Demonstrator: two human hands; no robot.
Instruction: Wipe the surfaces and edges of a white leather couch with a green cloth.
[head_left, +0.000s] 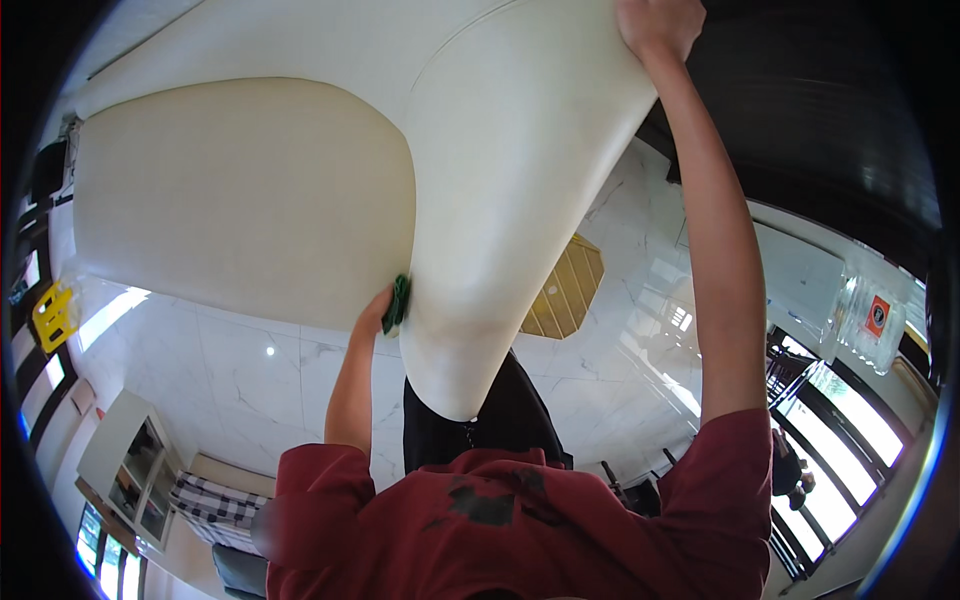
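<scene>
A cream leather-like sofa (480, 187) fills the upper middle of the head view, its armrest or end pointing down toward my body. My left hand (384, 306) holds a dark green cloth (396, 304) at the lower corner of the beige seat cushion (240, 195), where it meets the armrest. At the top right, my right hand (663, 26) rests on the far edge of the sofa, its fingers partly out of the picture. Whether those fingers grip the edge cannot be told.
A gold octagonal slatted object (568, 289) lies on the white marble-look floor (255, 360) beside the armrest. A large dark surface (810, 97) is at the upper right. Clear plastic containers (870, 322) stand at right, a glass-door cabinet (131, 465) at lower left. Another person (791, 472) is far off at right.
</scene>
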